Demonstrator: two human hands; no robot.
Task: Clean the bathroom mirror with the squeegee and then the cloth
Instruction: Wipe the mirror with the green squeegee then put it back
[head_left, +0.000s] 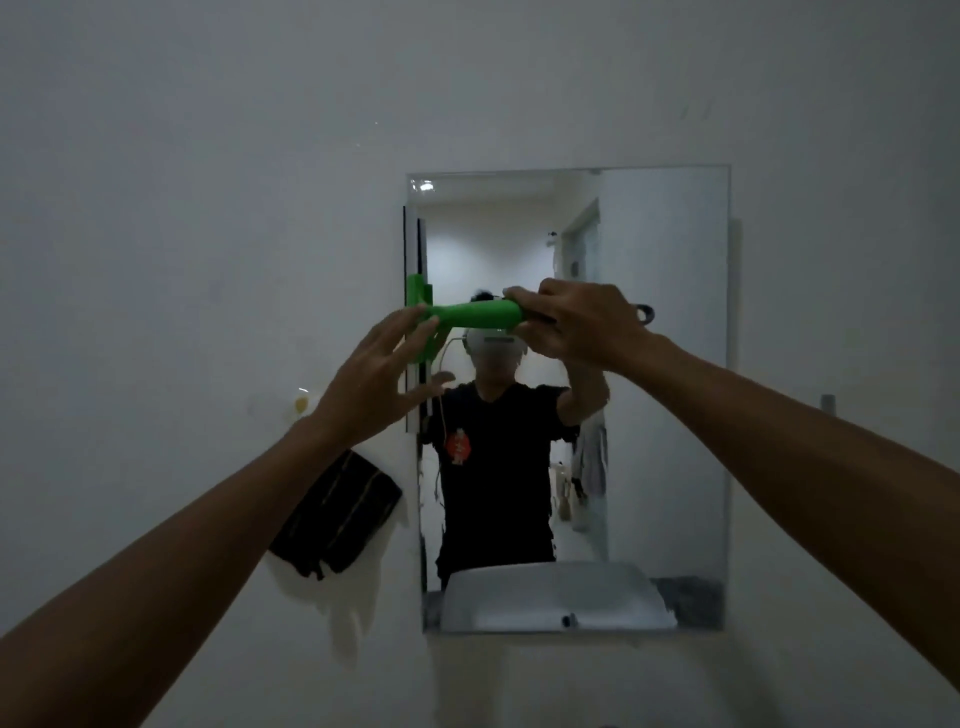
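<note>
A frameless mirror (670, 364) hangs on the white wall. My right hand (576, 325) grips the handle end of a green squeegee (478, 314), which lies level across the glass. Its blade stands upright against the mirror's left edge. My left hand (376, 387) has straight, spread fingers that touch the squeegee's head near the blade. A dark striped cloth (337, 514) hangs on the wall left of the mirror, below my left forearm.
The mirror reflects a person in a black shirt, a lit hallway and a white sink (550, 592). Pale drip stains (348, 608) run down the wall under the cloth. A small yellowish hook (301, 402) sits on the wall left of the mirror.
</note>
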